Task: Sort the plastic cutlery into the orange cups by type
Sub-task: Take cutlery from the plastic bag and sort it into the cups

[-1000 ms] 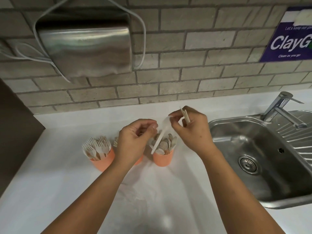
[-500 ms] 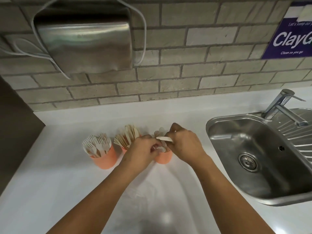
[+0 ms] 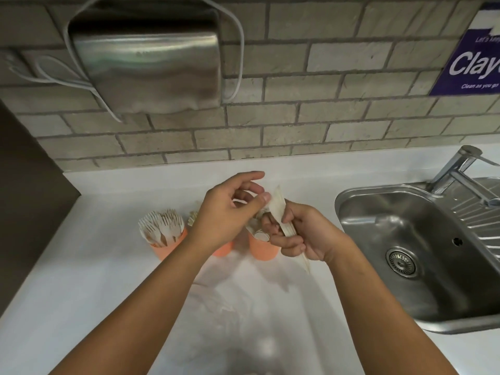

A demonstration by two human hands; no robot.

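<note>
Your right hand [image 3: 305, 236] is gripping a small bundle of pale plastic cutlery [image 3: 284, 215], its fingers curling around the middle of the handles so that the broad ends are fanning up and to the left above the fist while thin tips are poking out below, down toward your wrist. The pieces are looking cream-white and slightly blurred, so you cannot tell their type from here. Your left hand [image 3: 227, 212] is hovering just beside the top of that bundle, thumb and forefinger pinching in toward the upper ends and seeming to touch them, the other fingers spreading loosely; whether it is really clamping a piece is not clear.

The bundle is hanging directly over the rightmost orange cup [image 3: 262, 247], which is holding rounded, spoon-like pieces. A middle orange cup [image 3: 223, 249] is mostly hiding behind your left wrist, with only its base and a few pale tips showing. The left orange cup [image 3: 167, 247] is standing apart, packed with white forks [image 3: 162, 226], tines up. All three are sitting in a row on the white counter [image 3: 81, 280].

To your right a steel sink [image 3: 405, 266] with a tap [image 3: 454, 169] is sitting in the counter. On the brick wall a purple sign [image 3: 470, 69] is reading "Clay…" and "Clean as you go", and a steel wall unit [image 3: 151, 69] with a white cable [image 3: 238, 50] is hanging above the cups
</note>
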